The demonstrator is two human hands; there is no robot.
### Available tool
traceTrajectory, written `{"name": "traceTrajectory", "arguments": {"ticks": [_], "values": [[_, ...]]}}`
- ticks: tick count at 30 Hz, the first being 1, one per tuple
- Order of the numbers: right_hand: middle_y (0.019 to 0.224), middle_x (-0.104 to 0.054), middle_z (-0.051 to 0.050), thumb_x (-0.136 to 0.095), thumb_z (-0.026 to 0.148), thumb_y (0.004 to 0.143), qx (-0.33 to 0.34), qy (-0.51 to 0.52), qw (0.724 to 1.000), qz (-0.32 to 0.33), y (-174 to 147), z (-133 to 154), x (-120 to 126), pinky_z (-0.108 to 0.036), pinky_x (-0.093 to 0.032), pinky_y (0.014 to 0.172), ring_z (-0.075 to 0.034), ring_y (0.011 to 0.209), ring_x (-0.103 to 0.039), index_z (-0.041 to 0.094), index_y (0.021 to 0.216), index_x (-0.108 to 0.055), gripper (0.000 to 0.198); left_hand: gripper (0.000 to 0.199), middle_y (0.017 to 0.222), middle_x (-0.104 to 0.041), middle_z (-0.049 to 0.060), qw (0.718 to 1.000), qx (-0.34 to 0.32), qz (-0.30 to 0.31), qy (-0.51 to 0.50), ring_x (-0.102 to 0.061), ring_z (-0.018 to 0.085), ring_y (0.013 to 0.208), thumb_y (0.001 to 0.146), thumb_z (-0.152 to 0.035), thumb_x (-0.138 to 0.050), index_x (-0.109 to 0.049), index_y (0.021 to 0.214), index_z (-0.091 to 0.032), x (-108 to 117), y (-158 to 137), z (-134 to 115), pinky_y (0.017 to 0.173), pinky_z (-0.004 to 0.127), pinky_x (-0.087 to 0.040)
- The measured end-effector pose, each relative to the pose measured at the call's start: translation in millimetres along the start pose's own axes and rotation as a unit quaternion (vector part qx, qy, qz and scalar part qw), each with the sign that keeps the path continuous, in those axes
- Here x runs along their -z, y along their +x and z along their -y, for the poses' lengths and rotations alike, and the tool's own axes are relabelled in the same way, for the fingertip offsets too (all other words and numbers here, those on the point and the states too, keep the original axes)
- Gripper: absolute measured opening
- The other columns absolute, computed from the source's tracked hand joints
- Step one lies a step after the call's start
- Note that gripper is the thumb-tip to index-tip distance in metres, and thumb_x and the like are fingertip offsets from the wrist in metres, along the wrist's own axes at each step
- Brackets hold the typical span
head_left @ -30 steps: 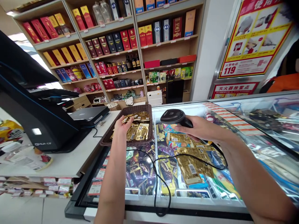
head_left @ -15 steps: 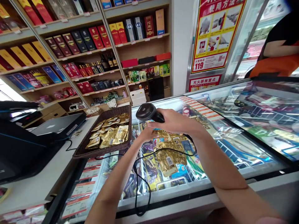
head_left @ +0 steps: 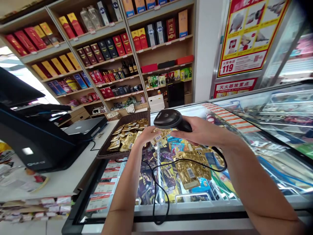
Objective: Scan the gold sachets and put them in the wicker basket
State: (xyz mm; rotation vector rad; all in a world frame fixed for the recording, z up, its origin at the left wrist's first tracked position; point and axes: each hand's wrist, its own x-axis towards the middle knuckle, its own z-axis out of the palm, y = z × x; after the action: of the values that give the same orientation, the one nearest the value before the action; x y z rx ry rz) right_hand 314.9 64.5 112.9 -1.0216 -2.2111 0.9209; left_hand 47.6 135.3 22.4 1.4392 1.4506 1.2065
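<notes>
My right hand (head_left: 201, 130) is wrapped round the handle of a black barcode scanner (head_left: 168, 119), its head pointing left. Beneath the scanner head, my left hand (head_left: 146, 133) pinches a small gold foil packet (head_left: 157, 135) with a barcode label on it. To the left stands a brown woven basket (head_left: 104, 153) with many similar gold packets (head_left: 127, 141) inside. More gold packets (head_left: 189, 168) lie on the glass top of the freezer below my right hand. The scanner's black cord (head_left: 156, 186) loops across the glass.
A chest freezer (head_left: 195, 215) with packaged goods under its glass fills the foreground. On the left counter are a black checkout machine (head_left: 31, 137) and a flat grey device (head_left: 84, 125). Shelves of boxed bottles (head_left: 105, 49) line the back wall, beside a red and yellow poster (head_left: 251, 36).
My left hand has moved left, away from my right hand, with a gold packet now visible in its fingers. The view has swung left; the person at the right is out of sight.
</notes>
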Motion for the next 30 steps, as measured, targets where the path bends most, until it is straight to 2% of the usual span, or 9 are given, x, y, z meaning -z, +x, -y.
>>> {"name": "traceTrajectory", "arguments": {"ticks": [3,6,9,13,17,22,27,30], "values": [[0.054,-0.052,0.004,-0.063,0.064,0.078,-0.021,0.026,0.999,0.029,-0.3,1.3,-3.7,-0.024,-0.033,0.041,-0.011,0.042,-0.047,0.02,0.103,-0.061,0.051,0.014,0.07,-0.066,0.002,0.998,-0.017,0.019,0.063,-0.062,0.021,0.078,0.067,-0.031,-0.074,-0.066,0.07,-0.02,32.2,-13.0,-20.1,0.065,0.023,-0.045],[0.05,-0.048,0.005,-0.064,0.063,0.078,-0.026,0.045,0.998,0.044,0.6,3.5,-8.3,-0.023,-0.033,0.04,-0.011,0.041,-0.046,0.02,0.102,-0.06,0.05,0.025,0.063,-0.059,0.0,0.997,-0.018,-0.036,0.066,-0.054,0.015,0.063,0.073,-0.042,-0.069,-0.063,0.068,-0.018,56.4,-24.2,-31.3,0.056,0.021,-0.039],[0.052,-0.048,0.005,-0.062,0.063,0.08,-0.026,0.049,0.997,0.057,2.8,6.0,-15.0,-0.022,-0.034,0.04,-0.011,0.042,-0.047,0.02,0.103,-0.058,0.049,0.032,0.061,-0.053,-0.001,0.996,-0.018,-0.073,0.043,-0.046,0.012,0.056,0.074,-0.048,-0.066,-0.059,0.066,-0.018,67.8,-30.2,-36.5,0.05,0.021,-0.033],[0.053,-0.048,0.005,-0.061,0.064,0.08,-0.026,0.037,0.996,0.077,7.4,7.0,-25.7,-0.022,-0.032,0.039,-0.011,0.042,-0.048,0.019,0.105,-0.058,0.051,0.035,0.058,-0.049,-0.002,0.996,-0.001,-0.08,0.024,-0.042,0.011,0.053,0.071,-0.051,-0.069,-0.058,0.064,-0.018,68.6,-32.7,-40.9,0.049,0.021,-0.032],[0.054,-0.049,0.005,-0.065,0.064,0.077,-0.032,0.036,0.994,0.098,11.1,7.0,-33.6,-0.022,-0.033,0.04,-0.012,0.043,-0.049,0.019,0.107,-0.057,0.055,0.033,0.059,-0.052,-0.001,0.996,0.003,-0.084,0.029,-0.043,0.011,0.055,0.072,-0.049,-0.068,-0.062,0.067,-0.018,65.6,-33.7,-42.7,0.05,0.02,-0.031],[0.055,-0.052,0.004,-0.061,0.067,0.079,-0.034,0.021,0.994,0.105,12.9,7.3,-37.6,-0.022,-0.033,0.041,-0.012,0.044,-0.049,0.019,0.108,-0.058,0.056,0.029,0.059,-0.053,-0.001,0.996,0.005,-0.087,0.027,-0.043,0.011,0.055,0.073,-0.046,-0.066,-0.063,0.069,-0.018,65.3,-32.1,-39.8,0.049,0.02,-0.031],[0.071,-0.06,0.0,-0.065,0.06,0.078,0.009,0.005,0.996,0.088,15.5,5.1,-39.9,-0.023,-0.039,0.048,-0.012,0.052,-0.05,0.018,0.106,-0.061,0.051,0.028,0.059,-0.049,-0.002,0.996,-0.001,-0.077,0.04,-0.042,0.011,0.055,0.075,-0.044,-0.063,-0.06,0.067,-0.018,66.5,-29.7,-36.4,0.049,0.02,-0.031],[0.069,-0.059,0.001,-0.067,0.057,0.078,0.009,0.009,0.995,0.101,15.8,4.8,-41.4,-0.023,-0.038,0.047,-0.012,0.051,-0.05,0.018,0.107,-0.06,0.049,0.027,0.059,-0.049,-0.003,0.996,-0.002,-0.078,0.042,-0.042,0.011,0.056,0.076,-0.043,-0.062,-0.06,0.067,-0.018,64.6,-29.9,-37.0,0.051,0.02,-0.031]]}}
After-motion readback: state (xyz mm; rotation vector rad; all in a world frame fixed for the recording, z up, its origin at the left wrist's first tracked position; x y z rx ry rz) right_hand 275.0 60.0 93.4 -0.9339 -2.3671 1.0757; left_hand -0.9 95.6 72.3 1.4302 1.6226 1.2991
